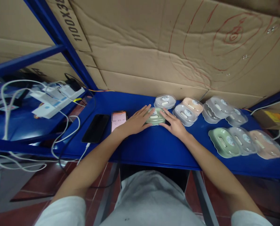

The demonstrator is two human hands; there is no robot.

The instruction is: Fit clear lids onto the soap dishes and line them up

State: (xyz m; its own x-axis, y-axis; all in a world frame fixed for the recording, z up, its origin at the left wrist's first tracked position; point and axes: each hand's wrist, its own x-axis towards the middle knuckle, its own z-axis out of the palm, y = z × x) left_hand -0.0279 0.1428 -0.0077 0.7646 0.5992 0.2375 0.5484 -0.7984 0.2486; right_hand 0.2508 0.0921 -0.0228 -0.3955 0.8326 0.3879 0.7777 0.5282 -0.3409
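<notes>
A light green box (155, 116) with rounded corners, a clear plastic cover and a pale oblong piece on top sits on the blue table between my hands. My left hand (138, 120) lies at its left side, fingers stretched out and overlapping its edge. On the other side, my right hand (174, 125) has its fingers spread, fingertips at the box's right edge. Neither hand is wrapped round it. Just behind stands a similar grey box (165, 102). Another grey box (185, 115) and a peach box (192, 106) are to the right of it.
Several more grey boxes (218, 107) are stacked at the back right. A front-right row has a green box (224, 142), a grey one and a peach one. Left of my hands lie a phone showing a timer (116, 124) and a dark phone (95, 128) with a white cable. A power strip (57, 102) is farther left.
</notes>
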